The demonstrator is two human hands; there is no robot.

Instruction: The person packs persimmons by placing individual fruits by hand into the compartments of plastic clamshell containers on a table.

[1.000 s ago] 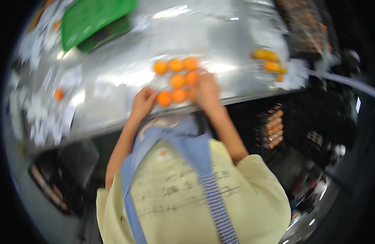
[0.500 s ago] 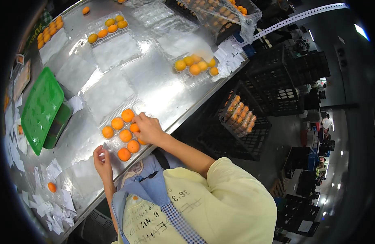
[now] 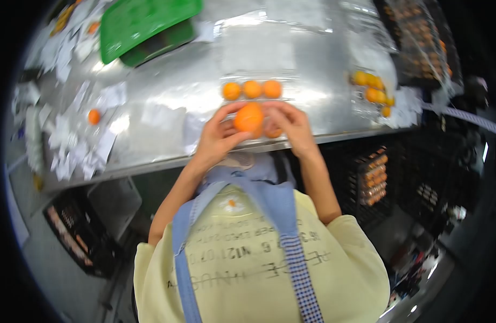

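Observation:
An orange fruit [image 3: 248, 119] is raised above the clear plastic tray, close to my body. My left hand [image 3: 218, 134] has its fingers and thumb around the left side of this fruit. At its right side is my right hand [image 3: 291, 125], fingers bent and close to the fruit; the hand is blurred, and whether it grips anything does not show. A row of three orange fruits [image 3: 252, 89] sits in the tray just beyond my hands. Another fruit [image 3: 273, 131] shows partly under my right hand. The rest of the tray's near part is hidden by my hands.
A green lid [image 3: 151, 24] lies tilted over a green container at the back left. Crumpled papers [image 3: 70, 142] and a single orange fruit [image 3: 94, 116] are on the left. Yellow-orange fruits [image 3: 373, 89] lie at the right; dark crates [image 3: 366, 172] stand below the metal table's edge.
The view has turned back toward the table. Both hands have come together over the tray, and one fruit is now lifted in my left hand.

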